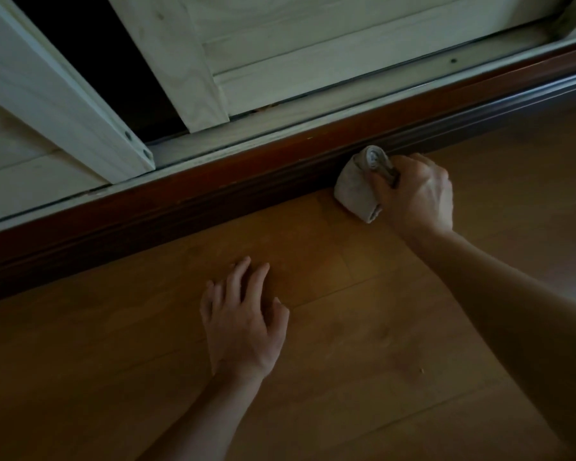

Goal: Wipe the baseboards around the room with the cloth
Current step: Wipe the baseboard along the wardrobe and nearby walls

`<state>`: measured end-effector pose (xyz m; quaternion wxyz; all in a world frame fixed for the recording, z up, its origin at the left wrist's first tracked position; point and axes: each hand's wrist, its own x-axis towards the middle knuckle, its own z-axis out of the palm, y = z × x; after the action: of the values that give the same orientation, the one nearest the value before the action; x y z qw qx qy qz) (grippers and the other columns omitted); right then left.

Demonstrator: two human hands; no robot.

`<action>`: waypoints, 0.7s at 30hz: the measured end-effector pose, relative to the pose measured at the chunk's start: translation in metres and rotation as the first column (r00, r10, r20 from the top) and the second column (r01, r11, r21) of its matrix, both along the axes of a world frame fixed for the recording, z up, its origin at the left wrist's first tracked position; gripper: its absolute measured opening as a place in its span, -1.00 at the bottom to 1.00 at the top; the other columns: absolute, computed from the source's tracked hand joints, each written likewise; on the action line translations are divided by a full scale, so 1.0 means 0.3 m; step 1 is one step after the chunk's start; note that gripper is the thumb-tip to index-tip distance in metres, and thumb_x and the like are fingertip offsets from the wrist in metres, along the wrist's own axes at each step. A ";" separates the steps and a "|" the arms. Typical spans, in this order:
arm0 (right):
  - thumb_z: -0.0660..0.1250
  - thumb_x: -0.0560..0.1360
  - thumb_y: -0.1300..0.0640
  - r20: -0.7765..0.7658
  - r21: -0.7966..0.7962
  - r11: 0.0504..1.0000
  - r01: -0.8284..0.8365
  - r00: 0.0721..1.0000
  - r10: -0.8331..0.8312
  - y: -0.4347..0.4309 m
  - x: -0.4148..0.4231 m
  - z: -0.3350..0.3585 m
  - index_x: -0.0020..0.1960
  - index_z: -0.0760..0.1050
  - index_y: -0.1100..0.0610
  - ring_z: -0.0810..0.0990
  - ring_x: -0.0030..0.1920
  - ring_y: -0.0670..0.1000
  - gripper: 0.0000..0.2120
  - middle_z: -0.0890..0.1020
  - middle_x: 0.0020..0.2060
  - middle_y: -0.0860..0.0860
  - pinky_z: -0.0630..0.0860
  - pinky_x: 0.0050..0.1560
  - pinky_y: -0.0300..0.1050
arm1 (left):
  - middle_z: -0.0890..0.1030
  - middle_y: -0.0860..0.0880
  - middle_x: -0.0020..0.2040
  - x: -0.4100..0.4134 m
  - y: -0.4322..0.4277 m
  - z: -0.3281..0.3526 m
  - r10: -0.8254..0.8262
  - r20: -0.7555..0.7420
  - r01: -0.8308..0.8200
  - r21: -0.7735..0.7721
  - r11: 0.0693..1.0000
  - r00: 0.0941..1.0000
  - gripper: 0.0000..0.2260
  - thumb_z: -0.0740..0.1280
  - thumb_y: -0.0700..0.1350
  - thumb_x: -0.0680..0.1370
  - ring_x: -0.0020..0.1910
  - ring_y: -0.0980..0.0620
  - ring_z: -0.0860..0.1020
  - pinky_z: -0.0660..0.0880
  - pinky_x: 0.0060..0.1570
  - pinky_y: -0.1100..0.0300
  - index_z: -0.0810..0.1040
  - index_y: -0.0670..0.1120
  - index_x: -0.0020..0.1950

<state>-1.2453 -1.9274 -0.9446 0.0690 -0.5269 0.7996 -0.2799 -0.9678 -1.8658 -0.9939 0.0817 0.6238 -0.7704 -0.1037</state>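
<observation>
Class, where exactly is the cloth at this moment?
In the head view, right of centre: the cloth is gripped by the right hand against the dark baseboard, just above the wooden floor.

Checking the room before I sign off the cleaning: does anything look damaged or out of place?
Only small things: a pale crumb lies on the floor near the right forearm, and the baseboard, far left of the cloth, looks chipped along its top edge.

Nothing legible — no words, labels or numbers on cloth (354, 191), baseboard (213, 201) or sliding doors (313, 44).
</observation>
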 end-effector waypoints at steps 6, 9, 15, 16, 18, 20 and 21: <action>0.33 0.57 -0.05 -0.026 -0.034 0.997 -0.067 0.997 0.067 -0.009 0.005 -0.004 0.09 0.61 0.14 0.58 -0.12 0.08 -0.73 0.60 -0.01 0.06 0.53 -0.18 0.01 | 0.27 0.06 0.57 -0.228 -0.010 -0.015 -0.098 0.030 0.098 0.014 0.995 0.995 -0.47 0.11 0.26 0.56 0.56 0.00 0.18 0.08 0.53 -0.15 0.31 0.18 0.52; 0.34 0.57 -0.04 -0.034 -0.038 0.999 -0.029 0.999 0.027 -0.010 -0.057 -0.010 0.04 0.61 0.16 0.56 -0.16 0.06 -0.74 0.57 -0.08 0.03 0.45 -0.24 -0.07 | 0.27 0.05 0.57 -0.226 -0.014 -0.030 -0.102 0.093 0.103 -0.004 0.995 0.990 -0.47 0.09 0.28 0.56 0.56 -0.03 0.19 0.07 0.50 -0.15 0.27 0.20 0.53; 0.34 0.57 -0.01 -0.017 -0.049 0.996 -0.077 0.997 0.076 -0.009 -0.033 -0.012 0.06 0.60 0.17 0.53 -0.22 0.01 -0.75 0.56 -0.09 0.04 0.47 -0.29 -0.07 | 0.29 0.03 0.57 -0.235 -0.014 -0.024 -0.107 0.108 0.107 0.005 0.994 0.988 -0.46 0.12 0.25 0.53 0.55 -0.06 0.22 0.11 0.48 -0.18 0.32 0.19 0.51; 0.34 0.57 -0.01 -0.031 -0.045 0.994 -0.095 0.995 0.093 -0.013 -0.039 -0.011 0.06 0.60 0.17 0.53 -0.22 0.02 -0.75 0.56 -0.09 0.04 0.46 -0.29 -0.08 | 0.30 0.03 0.56 -0.235 -0.014 -0.023 -0.106 0.107 0.106 0.007 0.994 0.989 -0.45 0.13 0.25 0.53 0.55 -0.06 0.23 0.13 0.48 -0.20 0.32 0.19 0.51; 0.34 0.57 -0.02 -0.033 -0.052 0.996 -0.076 0.997 0.074 -0.016 -0.061 -0.012 0.07 0.61 0.16 0.56 -0.20 0.03 -0.75 0.58 -0.09 0.03 0.47 -0.28 -0.07 | 0.30 0.02 0.56 -0.235 -0.016 -0.023 -0.106 0.101 0.105 0.013 0.994 0.989 -0.45 0.14 0.24 0.52 0.55 -0.06 0.23 0.15 0.47 -0.21 0.33 0.18 0.52; 0.35 0.56 -0.01 -0.007 -0.071 0.997 -0.012 1.000 0.012 -0.010 -0.073 -0.020 0.08 0.61 0.17 0.58 -0.18 0.04 -0.74 0.59 -0.07 0.04 0.53 -0.27 -0.01 | 0.29 0.02 0.57 -0.237 -0.017 -0.023 -0.110 0.104 0.108 0.023 0.994 0.988 -0.44 0.13 0.25 0.52 0.55 -0.06 0.22 0.15 0.47 -0.22 0.33 0.18 0.52; 0.35 0.56 0.00 -0.001 -0.079 0.997 0.013 1.000 -0.013 -0.006 -0.069 -0.025 0.07 0.61 0.18 0.58 -0.19 0.04 -0.75 0.59 -0.07 0.04 0.54 -0.28 0.00 | 0.29 0.02 0.57 -0.237 -0.018 -0.024 -0.113 0.105 0.111 0.026 0.994 0.988 -0.44 0.13 0.25 0.52 0.55 -0.07 0.22 0.15 0.47 -0.22 0.33 0.18 0.52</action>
<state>-1.2661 -1.9292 -0.9523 0.0457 -0.5244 0.7912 -0.3113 -1.0389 -1.8713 -1.0010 0.0283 0.5851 -0.8063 -0.0822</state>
